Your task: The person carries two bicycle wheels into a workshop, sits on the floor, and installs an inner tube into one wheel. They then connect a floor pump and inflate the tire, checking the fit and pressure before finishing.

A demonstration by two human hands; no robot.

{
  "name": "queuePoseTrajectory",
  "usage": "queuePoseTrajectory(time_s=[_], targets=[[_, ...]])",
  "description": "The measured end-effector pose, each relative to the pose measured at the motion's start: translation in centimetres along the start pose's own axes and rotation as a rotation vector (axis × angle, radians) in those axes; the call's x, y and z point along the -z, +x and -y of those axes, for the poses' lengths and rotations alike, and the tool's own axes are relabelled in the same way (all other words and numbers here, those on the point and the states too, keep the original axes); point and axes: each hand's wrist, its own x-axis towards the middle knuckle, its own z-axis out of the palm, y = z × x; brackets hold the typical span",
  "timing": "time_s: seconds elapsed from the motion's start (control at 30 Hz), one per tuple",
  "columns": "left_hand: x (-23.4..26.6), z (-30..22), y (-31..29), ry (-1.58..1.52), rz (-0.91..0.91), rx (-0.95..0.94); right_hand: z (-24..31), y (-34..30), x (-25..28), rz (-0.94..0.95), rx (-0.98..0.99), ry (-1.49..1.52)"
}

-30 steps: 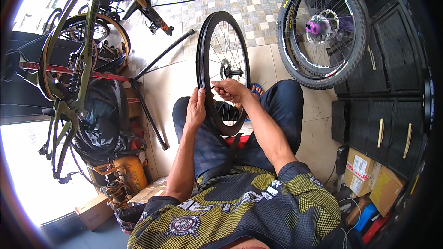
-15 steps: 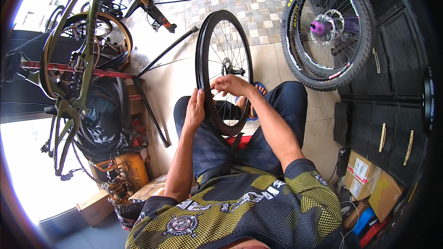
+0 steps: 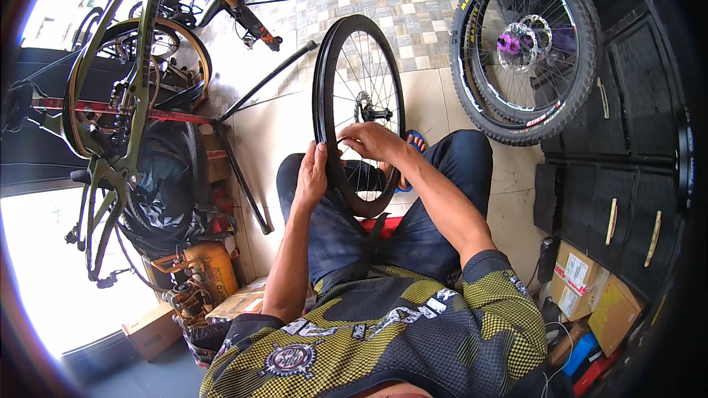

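Note:
A black deep-rimmed bicycle wheel stands upright between my knees, its spokes and hub showing beyond my hands. My left hand holds the near left side of the wheel, its long fingers pressed along the outer edge. On the inner side of the rim, close to those fingertips, is my right hand. Its fingers are bent and pinched together at something small and dark by the rim; the knuckles hide most of it.
Two knobby-tyred wheels stand at the right beside black cabinets. On the left, a green bike frame hangs from a stand with black legs. An orange compressor tank and cardboard boxes sit lower down.
My right wrist has turned and dropped slightly, with the fingers bent further down at the rim. That forearm has shifted a little to the right. The left hand and the wheel stay put.

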Motion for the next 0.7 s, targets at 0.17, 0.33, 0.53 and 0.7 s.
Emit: queuePoseTrajectory(time_s=[0.17,0.33,0.53,0.7], targets=[[0.4,0.9,-0.3,0.011,-0.018,0.022,1.7,0.3,0.1,0.067,-0.174,-0.039],[-0.1,0.8,0.6,-0.073,-0.011,-0.002,-0.4,-0.3,0.6,-0.021,-0.242,-0.203],[0.1,2.8,1.0,-0.095,-0.096,0.041,2.7,-4.5,15.0,-0.574,-0.357,-0.234],[1.9,5.4,1.9,-0.18,-0.064,-0.027,15.4,-18.9,38.6,-1.118,-0.188,-0.945]])
